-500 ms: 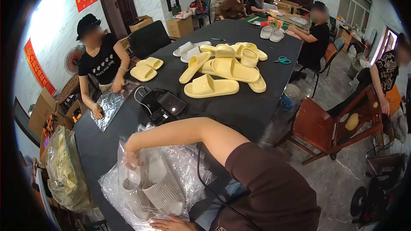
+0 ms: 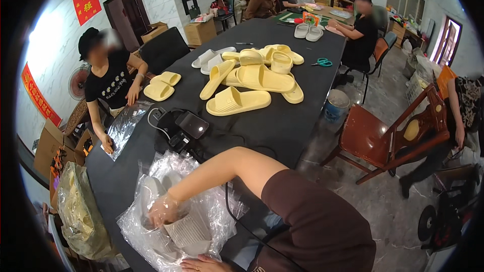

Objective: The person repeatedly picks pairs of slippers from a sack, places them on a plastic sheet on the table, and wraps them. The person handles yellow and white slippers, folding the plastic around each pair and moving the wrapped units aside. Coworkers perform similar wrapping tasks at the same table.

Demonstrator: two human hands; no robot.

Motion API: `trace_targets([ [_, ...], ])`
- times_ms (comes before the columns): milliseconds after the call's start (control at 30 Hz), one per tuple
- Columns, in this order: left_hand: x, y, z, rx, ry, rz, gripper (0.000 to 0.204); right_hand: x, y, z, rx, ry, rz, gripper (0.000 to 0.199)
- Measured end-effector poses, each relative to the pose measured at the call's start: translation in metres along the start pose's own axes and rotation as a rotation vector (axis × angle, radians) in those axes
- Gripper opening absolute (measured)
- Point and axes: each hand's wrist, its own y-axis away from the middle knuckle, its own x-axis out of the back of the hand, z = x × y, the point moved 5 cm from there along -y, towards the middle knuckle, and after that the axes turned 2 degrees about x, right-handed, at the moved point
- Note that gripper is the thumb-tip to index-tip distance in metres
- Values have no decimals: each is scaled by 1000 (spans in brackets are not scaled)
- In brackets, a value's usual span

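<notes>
A pair of grey slippers (image 2: 187, 234) with ribbed straps lies inside a clear plastic bag (image 2: 222, 206) at the near edge of the table. My right hand (image 2: 165, 210) reaches in among the plastic, over the slippers; film and blur obscure its fingertips, so its grip is unclear. At the bottom edge, my left hand (image 2: 204, 263) rests with outstretched fingers against the near end of the bag, beside a slipper.
Yellow slippers (image 2: 257, 78) are piled mid-table, with grey ones (image 2: 214, 60) beside them. A black device with cables (image 2: 184, 126) lies beyond my bag. Across the left side, a co-worker handles a clear bag (image 2: 123, 131). Teal scissors (image 2: 321, 62) lie near the right edge; a wooden chair (image 2: 365, 131) stands right.
My right hand has moved from the bag's far end toward me, over the slippers. The co-worker's bag now lies flatter. My view has shifted slightly.
</notes>
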Motion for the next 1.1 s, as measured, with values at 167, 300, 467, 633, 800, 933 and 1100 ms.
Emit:
trace_targets([
  [167, 28, -8, -5, 27, 103, -16, 53, 47, 2, -11, -180, 416, -370, 19],
  [300, 25, -9, 5, -19, 114, 29, 54, 90, 55, 3, -325, 815, -510, 13],
  [467, 10, -5, 1, 64, 257, -123, 63, 221, 90, -27, -342, 1243, -396, 12],
  [633, -4, -13, -7, 205, 16, -704, 67, 350, 82, -109, -522, 1290, 646, 4],
  [800, 0, -16, -3, 267, 464, -718, 83, 343, 26, -170, -545, 788, 947, 16],
  [933, 18, -12, -18, 147, 457, -514, 90, 298, -30, -197, -640, 116, 836, 23],
  [1100, 22, -28, -26, 96, 570, -684, 70, 244, -95, -202, -289, 397, 657, 29],
])
